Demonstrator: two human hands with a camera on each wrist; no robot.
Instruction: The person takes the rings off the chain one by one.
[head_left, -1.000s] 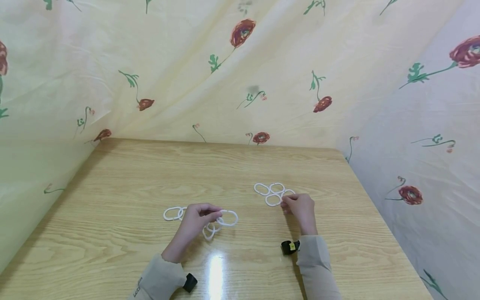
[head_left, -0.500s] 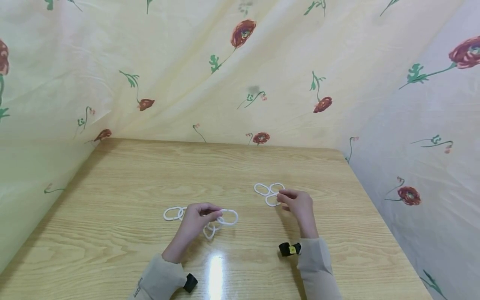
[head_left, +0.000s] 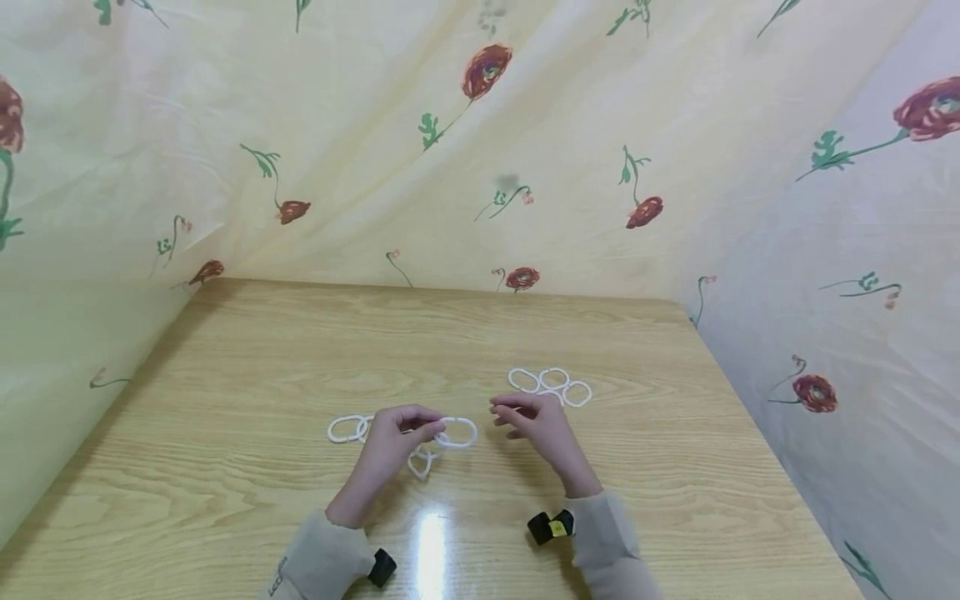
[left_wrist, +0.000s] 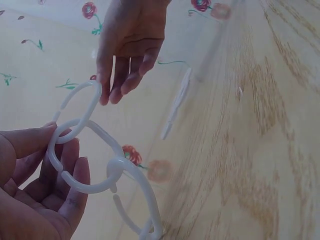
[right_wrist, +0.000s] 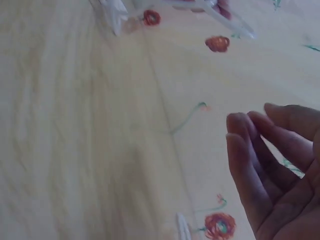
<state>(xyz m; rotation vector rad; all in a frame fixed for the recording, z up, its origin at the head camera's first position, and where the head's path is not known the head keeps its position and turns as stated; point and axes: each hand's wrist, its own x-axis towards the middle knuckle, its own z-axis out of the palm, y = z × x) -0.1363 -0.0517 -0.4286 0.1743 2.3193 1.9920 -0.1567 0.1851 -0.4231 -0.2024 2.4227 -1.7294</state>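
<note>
Leaving the loose white rings behind, my right hand has come across empty, fingers relaxed and slightly spread, beside the ring chain that my left hand pinches just above the wooden table.

Soft, even light; one glare spot; both wrist views blurred

The head view is bright and evenly lit, with a white glare patch on the table near the front edge, probably from a lamp overhead; shadows under the hands are faint; the curtain bows outward at the frame's edges; the left wrist view keeps the chain of rings sharp while the wood behind smears; the right wrist view is washed out and soft throughout.
</note>
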